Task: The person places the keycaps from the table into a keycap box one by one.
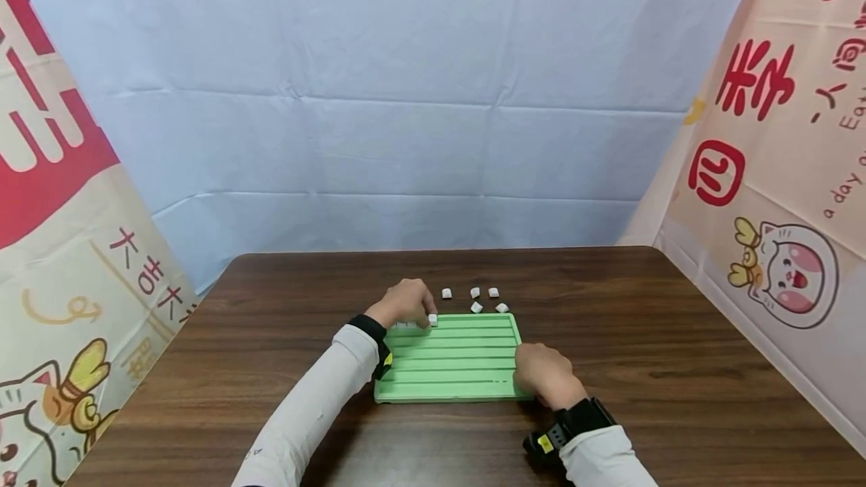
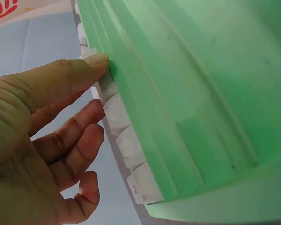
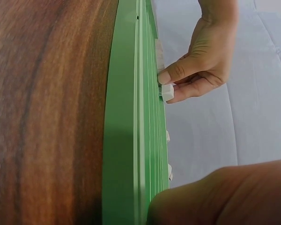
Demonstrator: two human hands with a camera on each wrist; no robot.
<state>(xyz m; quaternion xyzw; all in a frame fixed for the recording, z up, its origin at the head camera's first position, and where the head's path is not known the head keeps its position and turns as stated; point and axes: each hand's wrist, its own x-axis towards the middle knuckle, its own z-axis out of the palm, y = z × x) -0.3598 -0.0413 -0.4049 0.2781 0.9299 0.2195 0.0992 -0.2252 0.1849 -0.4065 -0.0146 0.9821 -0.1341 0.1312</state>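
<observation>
A green ridged tray [image 1: 453, 359] lies on the table. At its far edge my left hand [image 1: 408, 303] pinches a small white cube [image 3: 167, 93] between thumb and fingers, at the top groove. To the left of it, further white cubes [image 2: 131, 146] stand in a row along that groove, partly hidden by the hand in the head view; one bears a dark mark. My right hand [image 1: 546, 374] grips the tray's right edge near the front corner, its fingertips hidden from view.
Several loose white cubes [image 1: 476, 307] are scattered on the brown wooden table [image 1: 304, 427] just beyond the tray. A pale cloth [image 1: 406, 149] hangs behind the table, and printed cloths [image 1: 764, 246] hang at both sides.
</observation>
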